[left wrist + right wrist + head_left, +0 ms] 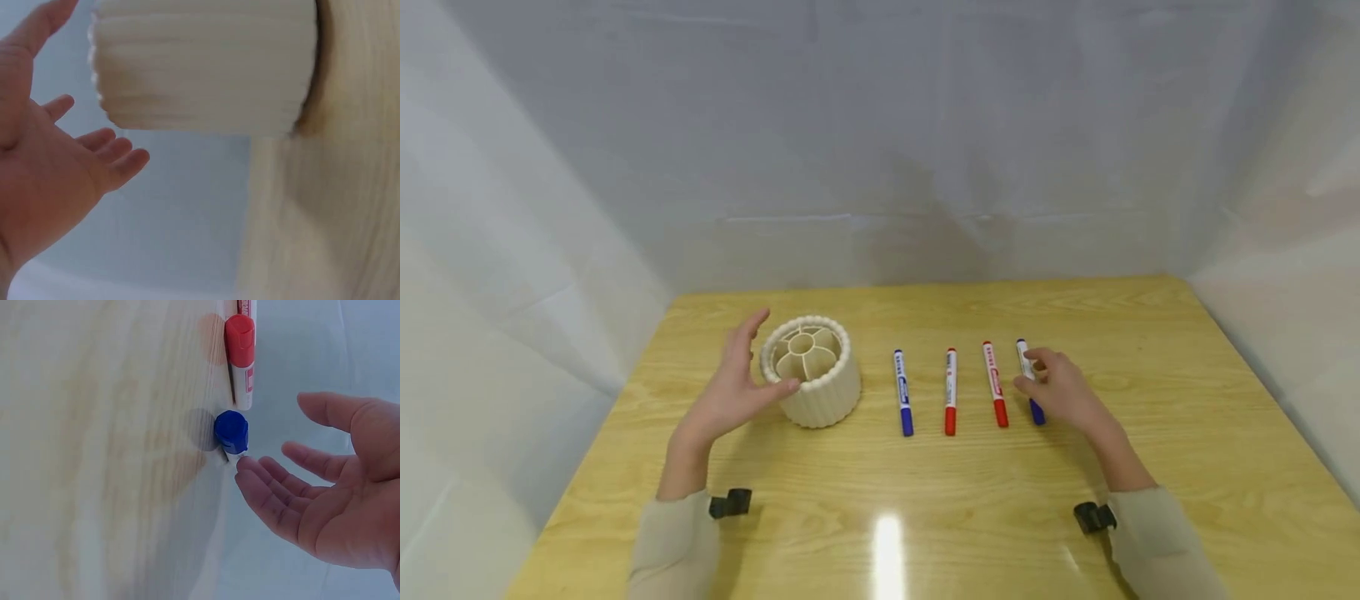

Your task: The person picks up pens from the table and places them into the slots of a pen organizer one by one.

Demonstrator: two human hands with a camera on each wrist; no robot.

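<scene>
Two blue markers (903, 402), two red markers (951, 390), one holder (811, 371)

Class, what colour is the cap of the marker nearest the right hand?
Blue cap, clearest in the right wrist view.

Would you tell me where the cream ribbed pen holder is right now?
In the head view the pen holder stands left of centre on the table, beside the open left hand and left of the four markers.
</scene>
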